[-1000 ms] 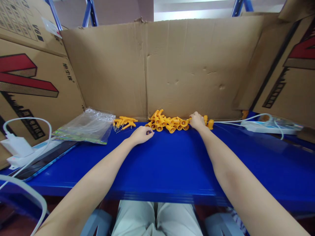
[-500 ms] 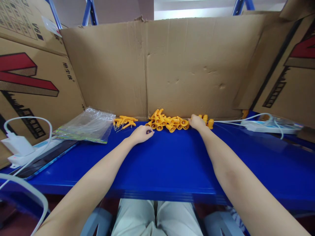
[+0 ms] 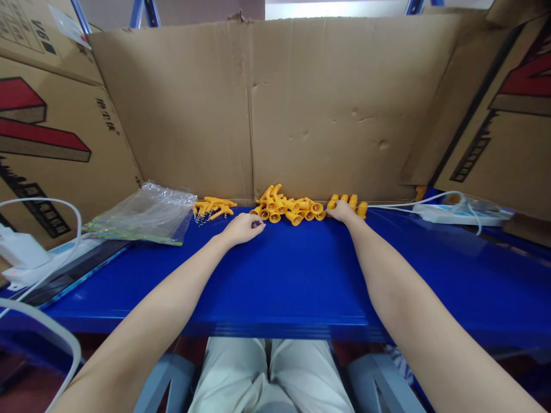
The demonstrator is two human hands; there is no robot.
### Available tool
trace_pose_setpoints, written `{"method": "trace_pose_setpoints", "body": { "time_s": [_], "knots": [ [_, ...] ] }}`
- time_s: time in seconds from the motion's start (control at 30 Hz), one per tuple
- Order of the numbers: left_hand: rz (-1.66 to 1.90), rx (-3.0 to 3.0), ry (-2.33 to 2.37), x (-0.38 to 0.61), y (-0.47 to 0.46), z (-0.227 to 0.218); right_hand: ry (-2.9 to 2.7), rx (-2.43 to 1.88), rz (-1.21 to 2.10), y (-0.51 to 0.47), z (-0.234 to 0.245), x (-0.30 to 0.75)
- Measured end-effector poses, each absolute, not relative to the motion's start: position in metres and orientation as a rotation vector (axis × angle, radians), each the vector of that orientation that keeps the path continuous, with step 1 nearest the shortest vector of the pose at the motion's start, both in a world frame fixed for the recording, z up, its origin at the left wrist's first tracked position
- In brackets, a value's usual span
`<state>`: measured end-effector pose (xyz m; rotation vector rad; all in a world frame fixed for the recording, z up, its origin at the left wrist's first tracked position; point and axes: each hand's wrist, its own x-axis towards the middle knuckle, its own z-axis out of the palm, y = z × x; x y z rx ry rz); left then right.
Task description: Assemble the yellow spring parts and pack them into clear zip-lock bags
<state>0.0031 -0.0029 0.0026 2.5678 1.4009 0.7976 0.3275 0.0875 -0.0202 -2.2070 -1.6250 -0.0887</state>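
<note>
Many yellow cones [image 3: 296,219] lie heaped mid-table [image 3: 279,275], by the cardboard [image 3: 322,103]. Left hand [image 3: 243,229] is at their left end, fingers curled narrow; right hand [image 3: 341,212] at the right end, beside upright cups [image 3: 361,211], fingertips hidden. Can't tell if either holds anything. Corkscrews [image 3: 217,205] sit between cones and bag [image 3: 146,215].
</note>
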Motion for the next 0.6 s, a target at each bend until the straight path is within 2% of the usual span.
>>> {"method": "trace_pose_setpoints", "body": {
  "time_s": [0.37, 0.6],
  "knots": [
    [0.795, 2.577, 1.399, 0.002, -0.001, 0.000, -1.704, -2.200, -0.135, 0.067, -0.021, 0.328],
    [0.776, 2.578, 1.438, 0.003, -0.003, 0.002, -1.745, -2.111, 0.042, 0.049, -0.017, 0.325]
  ]
}}
